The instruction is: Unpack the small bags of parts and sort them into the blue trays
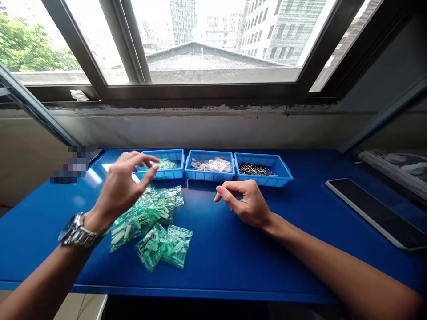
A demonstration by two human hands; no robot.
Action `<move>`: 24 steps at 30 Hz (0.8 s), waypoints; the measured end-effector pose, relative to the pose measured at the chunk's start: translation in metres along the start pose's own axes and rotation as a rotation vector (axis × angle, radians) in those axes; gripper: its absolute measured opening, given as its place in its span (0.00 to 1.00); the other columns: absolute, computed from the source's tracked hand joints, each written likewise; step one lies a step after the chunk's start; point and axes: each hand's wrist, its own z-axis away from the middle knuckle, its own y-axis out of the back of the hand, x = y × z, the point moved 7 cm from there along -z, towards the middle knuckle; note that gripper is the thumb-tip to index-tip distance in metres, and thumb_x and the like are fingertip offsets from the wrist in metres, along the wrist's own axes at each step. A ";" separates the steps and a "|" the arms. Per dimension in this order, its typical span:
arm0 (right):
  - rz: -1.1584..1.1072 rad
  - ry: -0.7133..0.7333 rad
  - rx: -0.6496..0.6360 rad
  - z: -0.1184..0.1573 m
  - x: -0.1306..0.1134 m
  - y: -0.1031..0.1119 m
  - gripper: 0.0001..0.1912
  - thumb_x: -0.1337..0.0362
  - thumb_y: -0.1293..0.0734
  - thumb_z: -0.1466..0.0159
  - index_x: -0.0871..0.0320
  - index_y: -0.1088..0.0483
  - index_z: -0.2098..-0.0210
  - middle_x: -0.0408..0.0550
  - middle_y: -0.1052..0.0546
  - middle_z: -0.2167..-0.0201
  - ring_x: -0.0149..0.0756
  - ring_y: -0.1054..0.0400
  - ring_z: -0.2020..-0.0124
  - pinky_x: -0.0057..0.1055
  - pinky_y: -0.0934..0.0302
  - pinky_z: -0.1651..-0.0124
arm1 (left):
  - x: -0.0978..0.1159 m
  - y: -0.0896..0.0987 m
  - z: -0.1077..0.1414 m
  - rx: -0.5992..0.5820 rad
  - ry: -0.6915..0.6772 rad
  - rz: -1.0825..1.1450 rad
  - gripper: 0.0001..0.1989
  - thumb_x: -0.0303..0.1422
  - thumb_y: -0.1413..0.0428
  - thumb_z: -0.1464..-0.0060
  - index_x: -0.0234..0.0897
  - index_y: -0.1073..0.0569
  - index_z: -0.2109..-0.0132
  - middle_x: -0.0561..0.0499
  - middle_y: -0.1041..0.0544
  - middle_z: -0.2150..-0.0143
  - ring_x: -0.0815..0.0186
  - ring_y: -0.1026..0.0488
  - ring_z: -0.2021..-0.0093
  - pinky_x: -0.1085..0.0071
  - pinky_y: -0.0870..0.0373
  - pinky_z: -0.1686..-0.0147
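Note:
My left hand [123,182], with a metal watch on its wrist, hovers above a pile of clear bags with green and white pieces [147,213]. Its thumb and fingers are apart, near the left blue bin [180,171] of pale green pieces, and nothing shows between them. My right hand [247,202] is curled with thumb and index finger together, in front of the middle blue bin [208,176] with clear packets and the right blue bin [282,178] with dark and brass-coloured thin pieces. Whatever its fingers hold, if anything, is hidden.
A dark flat device with a pale edge [376,213] lies on the blue table [233,275] at the right. Power strips [400,166] sit behind it. Metal posts rise on both sides, and a window [213,93] is behind the table.

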 end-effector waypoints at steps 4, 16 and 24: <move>0.009 0.000 -0.023 0.000 0.003 -0.002 0.21 0.58 0.35 0.26 0.60 0.20 0.72 0.43 0.26 0.81 0.28 0.38 0.83 0.27 0.46 0.78 | 0.028 -0.036 0.024 -0.375 -0.223 0.062 0.16 0.43 0.47 0.29 0.41 0.18 0.50 0.44 0.16 0.54 0.50 0.23 0.50 0.55 0.24 0.52; 0.066 0.019 -0.086 0.000 0.005 -0.005 0.21 0.58 0.35 0.26 0.59 0.19 0.71 0.42 0.26 0.81 0.27 0.39 0.82 0.27 0.46 0.77 | 0.042 -0.069 0.004 -0.492 -0.289 0.183 0.12 0.35 0.42 0.32 0.44 0.18 0.46 0.45 0.17 0.54 0.54 0.21 0.52 0.60 0.24 0.50; 0.060 -0.118 0.012 -0.002 0.011 0.005 0.14 0.55 0.31 0.30 0.58 0.21 0.55 0.40 0.27 0.79 0.31 0.35 0.80 0.27 0.42 0.76 | 0.065 -0.054 -0.020 -0.331 -0.008 0.692 0.08 0.38 0.38 0.35 0.39 0.18 0.54 0.46 0.17 0.57 0.61 0.19 0.59 0.67 0.21 0.60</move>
